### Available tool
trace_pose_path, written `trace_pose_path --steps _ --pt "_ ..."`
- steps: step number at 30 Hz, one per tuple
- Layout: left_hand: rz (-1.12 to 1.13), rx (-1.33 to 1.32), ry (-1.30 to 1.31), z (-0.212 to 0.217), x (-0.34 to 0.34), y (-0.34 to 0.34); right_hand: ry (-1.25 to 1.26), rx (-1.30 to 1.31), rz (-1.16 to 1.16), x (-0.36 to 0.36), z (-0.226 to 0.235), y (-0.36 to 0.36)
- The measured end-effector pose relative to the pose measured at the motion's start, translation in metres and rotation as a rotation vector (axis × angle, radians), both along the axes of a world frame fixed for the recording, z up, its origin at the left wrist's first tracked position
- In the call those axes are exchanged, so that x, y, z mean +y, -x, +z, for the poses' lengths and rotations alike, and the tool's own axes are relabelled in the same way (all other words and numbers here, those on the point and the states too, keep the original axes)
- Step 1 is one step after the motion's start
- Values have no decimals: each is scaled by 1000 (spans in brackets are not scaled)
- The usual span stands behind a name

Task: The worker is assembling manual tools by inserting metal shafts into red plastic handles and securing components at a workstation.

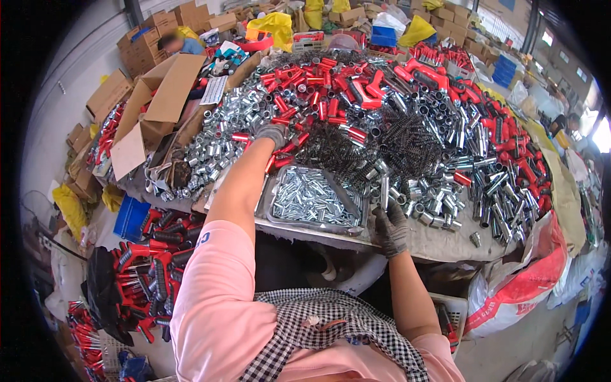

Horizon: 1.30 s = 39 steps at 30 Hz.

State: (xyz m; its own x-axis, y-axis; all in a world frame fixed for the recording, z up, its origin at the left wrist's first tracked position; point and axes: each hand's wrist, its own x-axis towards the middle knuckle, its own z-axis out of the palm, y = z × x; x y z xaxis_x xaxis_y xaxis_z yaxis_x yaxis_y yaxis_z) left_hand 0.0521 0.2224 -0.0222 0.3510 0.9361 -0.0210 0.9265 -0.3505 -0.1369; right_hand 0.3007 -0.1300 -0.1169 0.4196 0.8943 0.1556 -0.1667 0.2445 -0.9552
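Note:
Grey work gloves cover both of my hands. My left hand (272, 134) reaches out over the pile, where red sleeves (282, 104) meet loose silver metal collars (223, 127); its fingers are bent down and mostly hidden. Near the table's front edge, my right hand (391, 229) is closed around the lower end of a shiny metal tube (384, 190), which points up and away from me. Between my arms lies a clear plastic tray (272, 216) full of small silver pins (312, 198). Black coil springs (407, 143) are heaped behind the tube.
Red-and-black handles (428, 75) and chrome tubes (503, 210) cover the table's right side. An open cardboard box (168, 89) stands at the left. Finished-looking red-handled tools (156, 274) are piled below left. A red-and-white sack (525, 280) hangs at the right edge. Another person (181, 44) is at far left.

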Motion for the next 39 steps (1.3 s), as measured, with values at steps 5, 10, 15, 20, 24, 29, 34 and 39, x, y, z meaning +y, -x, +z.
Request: trace_pose_path --steps 5,10,15,20,24,29,34,39 --pt "-40 -110 91 -6 -3 1 -77 138 58 -5 3 5" --pt "-72 -109 31 -11 3 -3 0 90 42 -9 8 5" --pt "-94 -350 -388 -5 2 -2 -80 111 13 -11 13 8" --pt "-196 -1210 -97 28 -26 22 -228 63 44 -12 9 18" --pt "-566 -1373 119 78 -189 23 -153 -555 -29 -36 30 25" --pt "-507 -1137 579 57 -318 17 -47 -818 183 -68 67 48" --pt "-843 -1136 585 24 -332 9 -149 -157 593 -90 72 71" --pt "-567 -984 828 31 -342 -6 -188 -21 546 -84 46 85"
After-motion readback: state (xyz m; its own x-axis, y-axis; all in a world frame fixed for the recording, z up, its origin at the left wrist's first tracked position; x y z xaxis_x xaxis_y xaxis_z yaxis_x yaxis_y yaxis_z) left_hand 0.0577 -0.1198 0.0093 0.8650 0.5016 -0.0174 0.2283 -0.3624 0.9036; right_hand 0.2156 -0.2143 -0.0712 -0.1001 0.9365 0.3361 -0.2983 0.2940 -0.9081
